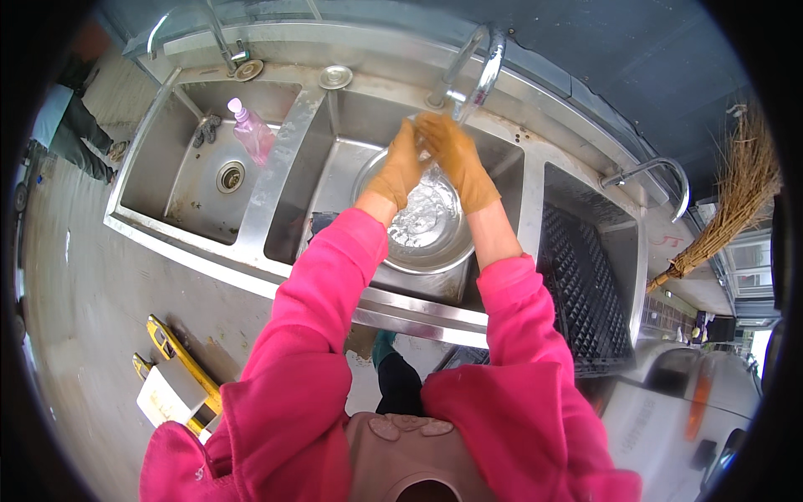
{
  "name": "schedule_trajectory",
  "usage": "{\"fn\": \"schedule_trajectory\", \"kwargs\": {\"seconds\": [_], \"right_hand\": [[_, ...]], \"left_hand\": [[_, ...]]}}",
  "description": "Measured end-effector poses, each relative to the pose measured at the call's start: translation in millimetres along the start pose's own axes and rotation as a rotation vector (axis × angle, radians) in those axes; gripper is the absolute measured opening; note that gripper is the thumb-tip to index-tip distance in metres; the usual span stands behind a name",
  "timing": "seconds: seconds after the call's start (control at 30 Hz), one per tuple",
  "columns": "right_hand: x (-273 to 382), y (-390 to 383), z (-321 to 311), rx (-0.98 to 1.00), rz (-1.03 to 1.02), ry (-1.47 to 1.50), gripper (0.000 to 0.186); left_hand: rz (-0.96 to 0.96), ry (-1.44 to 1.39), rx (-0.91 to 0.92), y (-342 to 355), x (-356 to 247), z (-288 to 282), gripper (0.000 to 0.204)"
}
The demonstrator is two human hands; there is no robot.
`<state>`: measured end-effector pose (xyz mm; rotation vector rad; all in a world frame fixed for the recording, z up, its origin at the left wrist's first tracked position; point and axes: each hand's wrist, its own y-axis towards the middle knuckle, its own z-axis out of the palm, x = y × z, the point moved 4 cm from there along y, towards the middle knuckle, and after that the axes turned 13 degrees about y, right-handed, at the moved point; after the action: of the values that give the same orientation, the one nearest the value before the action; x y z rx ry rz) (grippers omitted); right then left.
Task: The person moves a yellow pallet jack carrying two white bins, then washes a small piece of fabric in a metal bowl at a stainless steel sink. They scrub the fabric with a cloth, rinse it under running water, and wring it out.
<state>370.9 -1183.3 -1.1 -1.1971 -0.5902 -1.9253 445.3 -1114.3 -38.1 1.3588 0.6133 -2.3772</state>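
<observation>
- Rubbing hands together beneath the tap (492, 71), you hold your left hand (398, 167) and right hand (456, 159) over the metal bowl (466, 245), both in orange-tan gloves (478, 188).
- Your palms face each other, fingers partly curled and blurred; whether anything is pinched between them, you cannot tell from this view.
- The bowl stands inside the middle sink (368, 113), a little nearer its right wall than its left, with rippling water (418, 222) inside.
- Washing or rinsing looks to be the step in hand; the next move probably calls for loosening the palms and lowering them inside the bowl's rim, to limit splashing.
- Your wrists pass above the bowl toward the sink's back edge, where the tap's curved spout hangs close to your right fingers and leaves little lift.
- More room lies toward the sink's left wall, though a dark item (323, 221) sits by the bowl there.
- Beyond that wall, a pink bottle (253, 135) stands in the left sink (150, 171); past the right wall, black crates (581, 289) fill much of the right sink (633, 276).
</observation>
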Motion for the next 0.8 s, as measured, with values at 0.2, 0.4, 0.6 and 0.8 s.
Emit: {"fn": "schedule_trajectory", "kwargs": {"seconds": [0.2,0.4,0.6,0.8], "right_hand": [[-10,-12,-33,-0.360,0.115,0.077,0.049],[-15,-28,-32,-0.271,0.033,-0.075,0.052],[-20,-41,-9,-0.252,0.209,0.010,0.051],[-13,-38,-9,-0.466,0.198,0.118,0.039]], "left_hand": [[-0.168,0.277,-0.032,-14,14,65,0.073],[-0.203,-0.074,-0.027,-18,21,67,0.071],[-0.299,-0.150,-0.134,-32,14,54,0.064],[-0.136,0.005,0.065,-39,19,66,0.069]]}}
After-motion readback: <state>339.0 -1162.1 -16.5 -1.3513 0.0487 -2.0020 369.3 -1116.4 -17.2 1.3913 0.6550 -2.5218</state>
